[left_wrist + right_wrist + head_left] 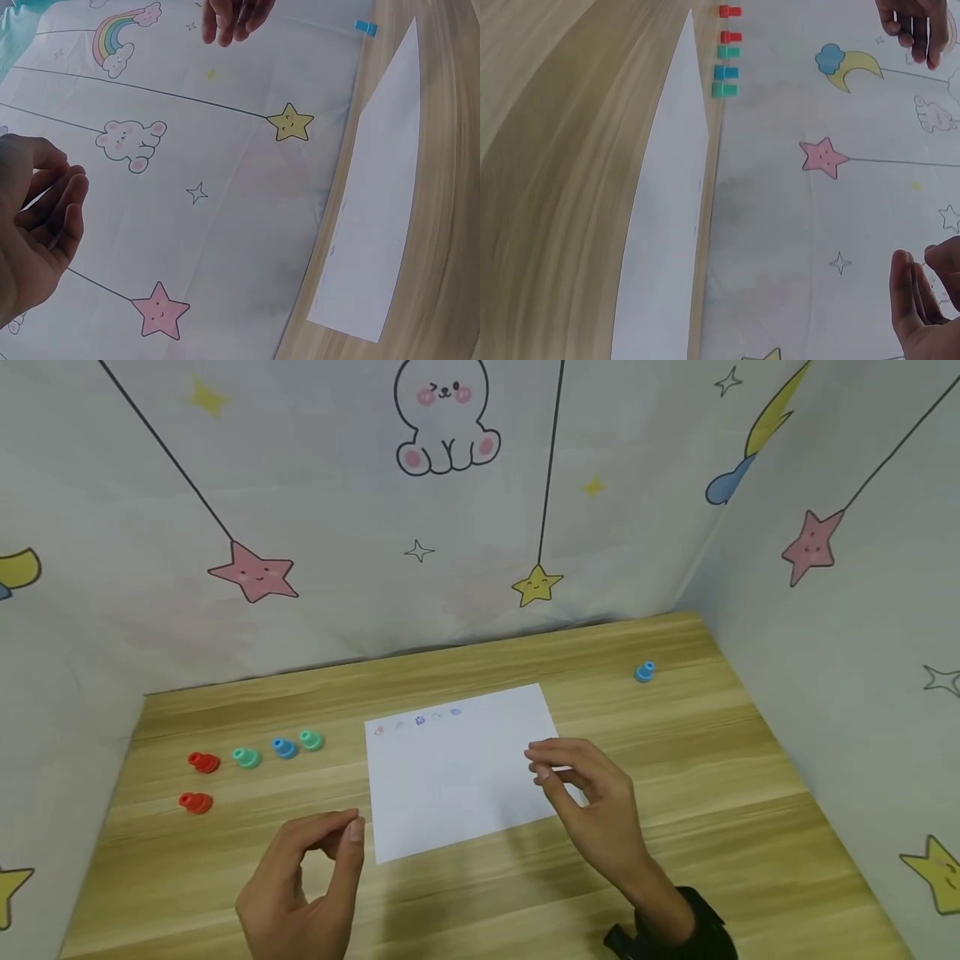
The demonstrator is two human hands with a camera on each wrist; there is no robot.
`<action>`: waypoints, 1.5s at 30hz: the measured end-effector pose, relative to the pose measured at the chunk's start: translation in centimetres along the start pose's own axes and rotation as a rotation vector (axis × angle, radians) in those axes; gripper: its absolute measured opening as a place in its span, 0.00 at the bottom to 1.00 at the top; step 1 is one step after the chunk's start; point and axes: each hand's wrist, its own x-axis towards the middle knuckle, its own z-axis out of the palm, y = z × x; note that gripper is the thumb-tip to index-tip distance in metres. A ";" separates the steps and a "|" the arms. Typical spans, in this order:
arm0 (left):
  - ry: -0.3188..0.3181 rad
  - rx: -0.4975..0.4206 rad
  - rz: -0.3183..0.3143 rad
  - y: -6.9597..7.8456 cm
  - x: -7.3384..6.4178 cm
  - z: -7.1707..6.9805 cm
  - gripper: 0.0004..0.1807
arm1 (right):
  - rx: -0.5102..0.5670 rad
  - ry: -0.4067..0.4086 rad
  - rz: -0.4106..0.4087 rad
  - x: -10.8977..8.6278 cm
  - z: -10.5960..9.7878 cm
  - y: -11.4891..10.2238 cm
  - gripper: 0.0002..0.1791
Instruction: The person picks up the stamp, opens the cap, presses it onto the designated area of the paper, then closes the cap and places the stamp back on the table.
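Note:
A white sheet of paper (457, 785) lies on the wooden table, with several small coloured prints along its far edge. Left of it sit small toy stamps: two red, two green and a blue one (284, 748). One more blue stamp (645, 672) stands alone at the far right. My left hand (307, 885) hovers near the paper's front left corner, fingers loosely bent toward the thumb, holding nothing. Over the paper's right edge hangs my right hand (592, 802), its fingers relaxed and slightly curved, with nothing in it. Both hands also appear raised in the wrist views.
A white cloth backdrop (337, 510) printed with stars and a bear rises behind the wooden table (720, 777) and along its sides. The far red stamp (203, 762) and the near red stamp (196, 802) lie close to the table's left side.

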 end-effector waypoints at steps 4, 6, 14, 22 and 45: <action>0.028 0.002 0.003 0.1 0.2 -0.4 0.03 | -0.108 0.057 0.007 1.1 -1.7 1.4 0.16; 0.045 0.001 0.003 0.2 0.4 -0.5 0.03 | -0.192 0.094 0.019 2.0 -3.0 2.5 0.15; 0.034 0.078 -0.011 0.2 0.2 -1.2 0.02 | -0.592 0.144 0.235 6.1 -9.6 8.9 0.16; 0.029 0.113 0.018 0.4 0.4 -1.3 0.02 | -0.760 0.105 0.484 7.8 -14.6 13.4 0.24; 0.031 0.133 0.038 0.7 0.7 -2.1 0.02 | -0.778 0.063 0.517 8.9 -14.6 14.6 0.17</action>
